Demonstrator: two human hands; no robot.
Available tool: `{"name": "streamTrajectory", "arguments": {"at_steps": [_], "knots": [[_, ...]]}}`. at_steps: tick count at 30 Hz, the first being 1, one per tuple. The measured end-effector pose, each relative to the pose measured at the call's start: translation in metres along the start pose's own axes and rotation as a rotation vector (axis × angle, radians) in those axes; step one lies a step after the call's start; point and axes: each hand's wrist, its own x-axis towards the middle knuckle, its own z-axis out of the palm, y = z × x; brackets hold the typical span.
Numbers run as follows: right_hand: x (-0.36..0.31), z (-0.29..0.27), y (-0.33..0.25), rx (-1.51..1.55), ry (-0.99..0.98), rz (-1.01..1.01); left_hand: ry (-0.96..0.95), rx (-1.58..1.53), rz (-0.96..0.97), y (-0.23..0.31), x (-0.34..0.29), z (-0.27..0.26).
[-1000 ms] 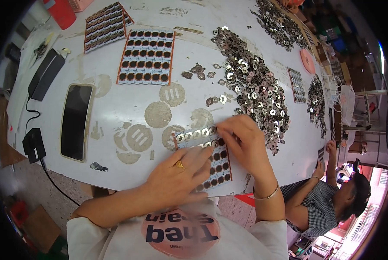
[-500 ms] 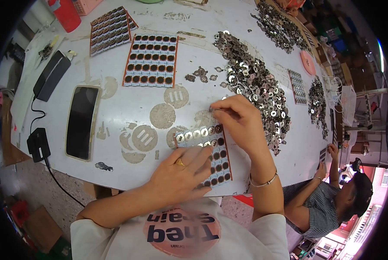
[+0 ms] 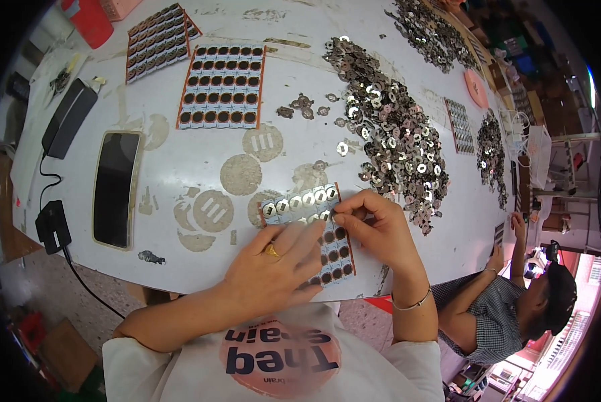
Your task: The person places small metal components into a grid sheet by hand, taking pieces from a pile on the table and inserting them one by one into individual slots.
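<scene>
A panel of round dark discs lies near the table's front edge. Shiny silver metal pieces fill its far row and show in part of the second row. My left hand, a gold ring on one finger, lies across the panel's left side with its fingers stretched out, covering several discs. At the right end of the second row, my right hand has thumb and finger pinched together at the panel. What sits between those fingertips is hidden. A large heap of flat metal pieces spreads beyond my right hand.
Farther off lie another disc panel and stacked panels. At left are a phone, a black box and a cabled adapter. A co-worker works at right, near a smaller heap and a pink dish.
My right hand has come from beyond the panel's far right corner down to the second row. The far row's right end now shows silver where a dark disc was. My left hand stays on the panel.
</scene>
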Motion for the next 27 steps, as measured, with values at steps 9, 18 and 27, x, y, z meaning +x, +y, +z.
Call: {"name": "streamTrajectory", "arguments": {"at_steps": [9,18,27], "knots": [[0.002,-0.002,-0.001,-0.171,-0.006,-0.173,-0.019,0.013,0.001,0.0,0.0,0.0],[-0.008,0.003,-0.006,-0.285,0.066,-0.196,-0.011,0.025,-0.008,0.0,0.0,-0.001],[0.008,-0.003,-0.035,-0.728,0.222,-0.528,0.003,0.016,0.001,0.001,0.001,0.0]]}}
